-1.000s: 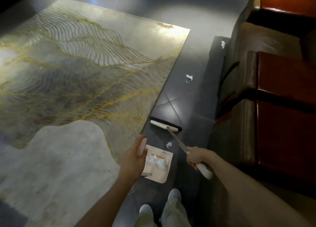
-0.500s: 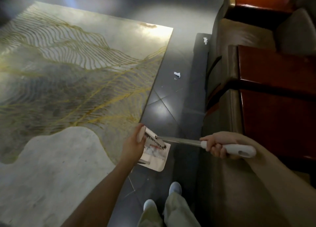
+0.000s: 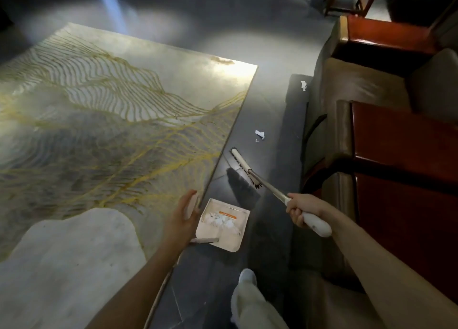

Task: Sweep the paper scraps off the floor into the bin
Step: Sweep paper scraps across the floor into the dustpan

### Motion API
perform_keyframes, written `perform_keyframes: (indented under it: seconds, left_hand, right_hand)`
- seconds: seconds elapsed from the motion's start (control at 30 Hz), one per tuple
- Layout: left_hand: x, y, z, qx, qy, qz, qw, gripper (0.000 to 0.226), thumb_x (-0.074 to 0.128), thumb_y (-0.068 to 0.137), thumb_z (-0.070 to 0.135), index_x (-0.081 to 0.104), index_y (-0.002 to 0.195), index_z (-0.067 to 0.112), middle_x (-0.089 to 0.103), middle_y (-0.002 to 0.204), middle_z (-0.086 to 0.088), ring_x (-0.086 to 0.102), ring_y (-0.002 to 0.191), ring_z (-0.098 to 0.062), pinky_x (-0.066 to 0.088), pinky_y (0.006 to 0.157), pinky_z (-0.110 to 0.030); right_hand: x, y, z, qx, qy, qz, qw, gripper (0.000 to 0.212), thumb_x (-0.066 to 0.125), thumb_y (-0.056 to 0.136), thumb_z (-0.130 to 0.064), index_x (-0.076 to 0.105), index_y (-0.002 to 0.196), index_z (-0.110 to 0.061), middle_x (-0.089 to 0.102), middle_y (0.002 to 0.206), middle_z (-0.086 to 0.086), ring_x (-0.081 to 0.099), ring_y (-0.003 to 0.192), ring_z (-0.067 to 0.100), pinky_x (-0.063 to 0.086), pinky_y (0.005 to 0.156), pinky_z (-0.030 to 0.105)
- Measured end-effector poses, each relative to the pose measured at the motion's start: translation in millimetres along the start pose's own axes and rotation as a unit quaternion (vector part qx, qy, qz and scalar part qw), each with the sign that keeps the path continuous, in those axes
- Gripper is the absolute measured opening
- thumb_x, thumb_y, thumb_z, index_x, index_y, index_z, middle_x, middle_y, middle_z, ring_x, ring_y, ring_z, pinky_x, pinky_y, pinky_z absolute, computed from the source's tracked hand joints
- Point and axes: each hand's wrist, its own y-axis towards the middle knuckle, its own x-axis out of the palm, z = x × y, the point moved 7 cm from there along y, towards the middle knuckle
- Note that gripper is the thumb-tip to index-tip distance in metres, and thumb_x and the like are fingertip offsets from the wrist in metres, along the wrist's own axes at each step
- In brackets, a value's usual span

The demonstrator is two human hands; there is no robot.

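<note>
Dustpan in one hand, long-handled brush in the other, above a dark tiled floor (image 3: 272,120).

The left hand (image 3: 184,214) is curled round the dustpan's pale handle, and the dustpan (image 3: 231,244) sits just to the right of that grip, holding a heap of white paper scraps (image 3: 223,220). The right hand (image 3: 301,211) clenches the white end of the brush (image 3: 272,192). Its metal shaft runs forward and to the left from the fist to the brush head (image 3: 244,167), just beyond the pan's far edge; whether the bristles touch the floor cannot be told. A loose scrap (image 3: 260,134) lies on the tiles past the brush head, well apart from both grips. A second scrap (image 3: 303,85) lies farther on, beside the sofa (image 3: 347,105), which runs along the right of the right hand. The rug (image 3: 111,130) spreads to the left of the left hand.
</note>
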Motion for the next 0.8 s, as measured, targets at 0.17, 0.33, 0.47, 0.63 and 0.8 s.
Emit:
perform_keyframes:
  seconds: [0.17, 0.33, 0.47, 0.63, 0.8]
  left_hand:
    - [-12.7, -13.3, -13.8, -0.015, -0.012, 0.003, 1.000, 0.044, 0.058, 0.091, 0.018, 0.048, 0.134, 0.021, 0.055, 0.132, -0.005, 0.051, 0.121, -0.022, 0.034, 0.091, -0.021]
    - [-41.3, -63.4, -42.2, -0.016, 0.004, 0.003, 1.000, 0.043, 0.052, 0.094, 0.026, 0.043, 0.137, 0.025, 0.057, 0.128, -0.006, 0.058, 0.110, -0.027, 0.039, 0.087, -0.023]
    - [-77.5, -126.4, -84.1, 0.001, 0.021, 0.008, 1.000, 0.042, 0.049, 0.096, 0.026, 0.041, 0.138, 0.027, 0.055, 0.132, -0.006, 0.058, 0.111, -0.027, 0.041, 0.094, -0.030]
    - [-140.5, -229.2, -140.0, 0.015, 0.013, 0.029, 0.999, 0.043, 0.051, 0.095, 0.023, 0.043, 0.137, 0.027, 0.056, 0.132, -0.007, 0.057, 0.110, -0.022, 0.040, 0.092, -0.027]
    - [-201.5, -310.2, -192.1, 0.003, 0.008, 0.032, 0.999, 0.042, 0.053, 0.095, 0.022, 0.044, 0.136, 0.027, 0.053, 0.136, -0.004, 0.052, 0.120, -0.025, 0.039, 0.097, -0.030]
  right_hand:
    - [2.2, 4.8, 2.4, 0.007, -0.004, 0.002, 1.000, 0.057, 0.040, 0.091, 0.007, 0.032, 0.143, -0.017, 0.041, 0.061, 0.004, 0.038, 0.031, 0.004, 0.032, 0.031, 0.012]
    - [41.2, -17.9, 48.2, 0.018, -0.015, -0.027, 0.999, 0.031, 0.040, 0.092, 0.006, 0.048, 0.119, -0.007, 0.039, 0.058, 0.005, 0.037, 0.029, 0.005, 0.030, 0.030, 0.013]
    - [90.1, -54.4, 118.4, 0.017, -0.025, -0.022, 0.999, 0.012, 0.044, 0.092, 0.002, 0.048, 0.085, -0.007, 0.044, 0.058, 0.004, 0.040, 0.037, 0.006, 0.033, 0.031, 0.013]
    - [165.4, -111.4, 212.7, 0.003, -0.014, -0.016, 1.000, 0.006, 0.043, 0.094, -0.002, 0.049, 0.093, -0.004, 0.043, 0.061, 0.005, 0.039, 0.040, 0.006, 0.033, 0.031, 0.013]
    - [230.3, -154.1, 279.0, -0.012, -0.045, -0.020, 0.999, 0.028, 0.043, 0.093, 0.000, 0.051, 0.118, -0.008, 0.044, 0.060, 0.005, 0.038, 0.043, 0.007, 0.033, 0.031, 0.014]
